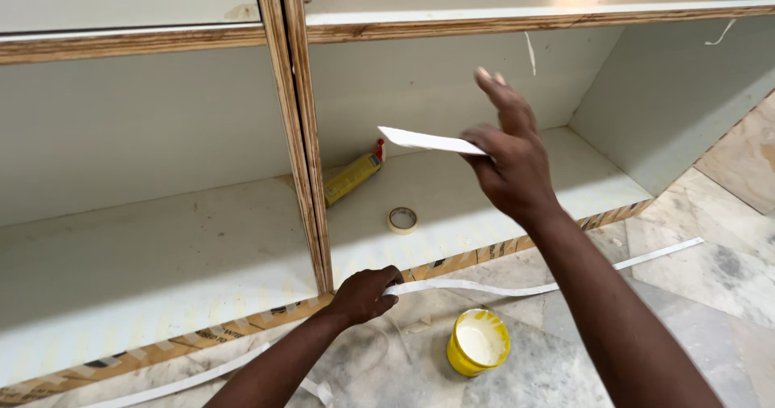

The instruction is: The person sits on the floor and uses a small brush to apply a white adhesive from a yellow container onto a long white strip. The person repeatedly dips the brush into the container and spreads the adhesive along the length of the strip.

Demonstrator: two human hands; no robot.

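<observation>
Along the cabinet's front edge (452, 261), left hand (365, 293) pinches white edge strip (500, 288); right hand (510, 166) clasps a scraper card (424, 140); press flush, I'd say.

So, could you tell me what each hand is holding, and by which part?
The right hand pinches a flat white card by its right end. The left hand grips a long white strip at its end, against the plywood cabinet edge.

A long, thin white edge-banding strip (517, 288) lies curved on the floor, at five o'clock from the plywood cabinet's front edge (452, 263). Its free end (424, 140) is lifted flat toward twelve o'clock.
</observation>
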